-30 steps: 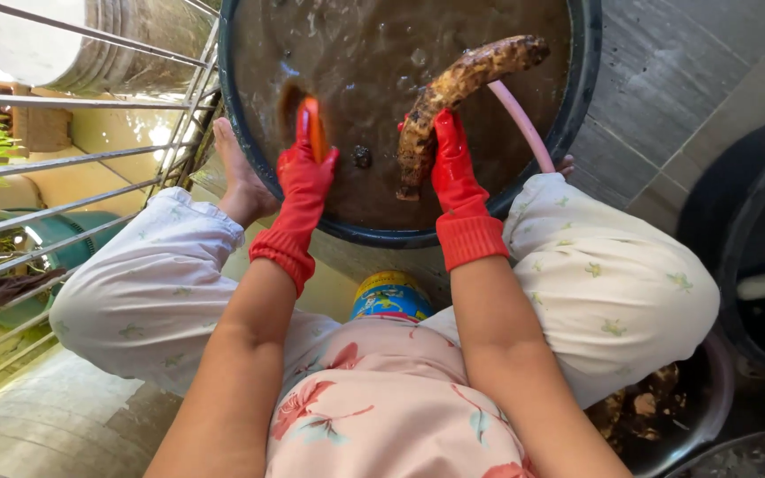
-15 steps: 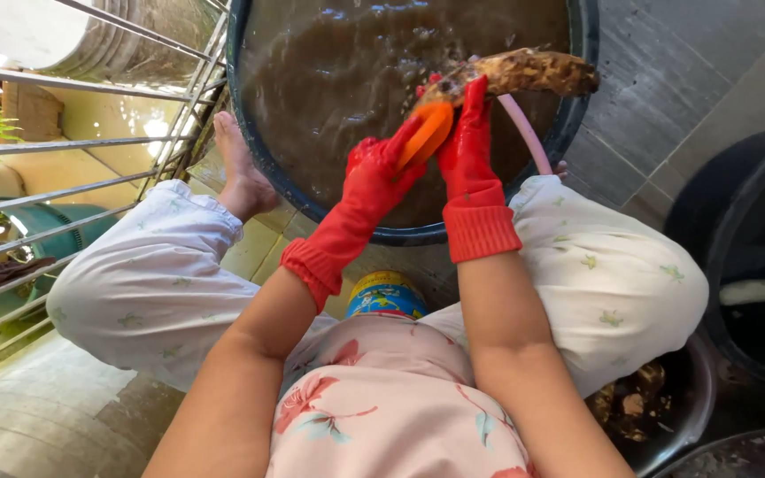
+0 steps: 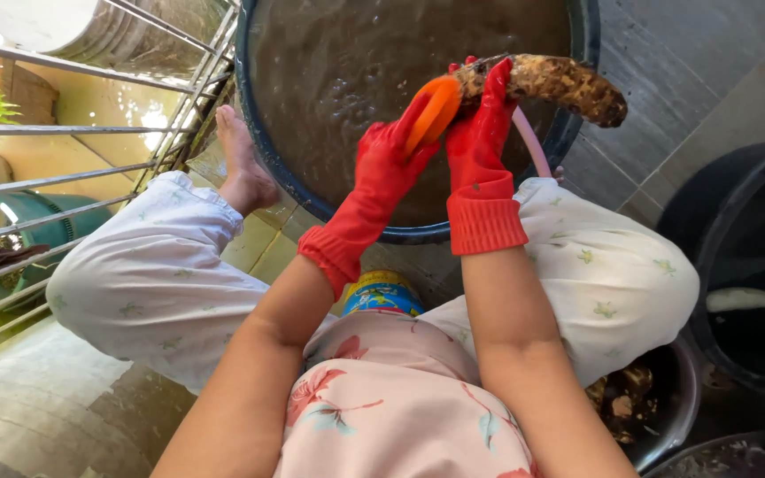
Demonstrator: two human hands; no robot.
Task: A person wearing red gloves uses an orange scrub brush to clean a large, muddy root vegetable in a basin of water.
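Observation:
Both my hands wear red rubber gloves. My right hand (image 3: 482,128) grips a long brown muddy root (image 3: 552,83) and holds it above a big dark tub (image 3: 263,155) of murky brown water. My left hand (image 3: 386,159) holds an orange scrubber (image 3: 433,110) pressed against the near end of the root. The root points to the right, out over the tub's rim.
A pink hose (image 3: 531,146) hangs over the tub's rim by my right knee. A dark bowl (image 3: 666,403) with brown scraps sits low right, a black bucket (image 3: 741,265) at the right edge. A metal railing (image 3: 90,133) runs at left. My bare foot (image 3: 241,168) rests beside the tub.
Both hands rose out of the water. The root swung from hanging down into the tub to lying level above it, and the scrubber moved right onto its end.

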